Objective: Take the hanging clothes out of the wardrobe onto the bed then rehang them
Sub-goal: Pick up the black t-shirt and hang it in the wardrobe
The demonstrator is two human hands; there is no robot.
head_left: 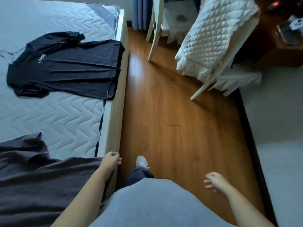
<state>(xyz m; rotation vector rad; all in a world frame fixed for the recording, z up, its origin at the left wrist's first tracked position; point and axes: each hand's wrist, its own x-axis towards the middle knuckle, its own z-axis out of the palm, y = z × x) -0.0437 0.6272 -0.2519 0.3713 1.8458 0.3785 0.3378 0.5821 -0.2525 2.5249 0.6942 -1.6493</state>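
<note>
A black T-shirt [65, 68] lies flat on the bed [68, 122] at ten o'clock (a thin hanger [12, 53] pokes from its collar), and a grey garment [36, 185] is spread at eight o'clock. The left hand [111, 161] hangs at the bed's edge near six o'clock, and the right hand [214, 181] is over the wooden floor [172, 112] at five o'clock. Both are loosely curled and hold nothing.
</note>
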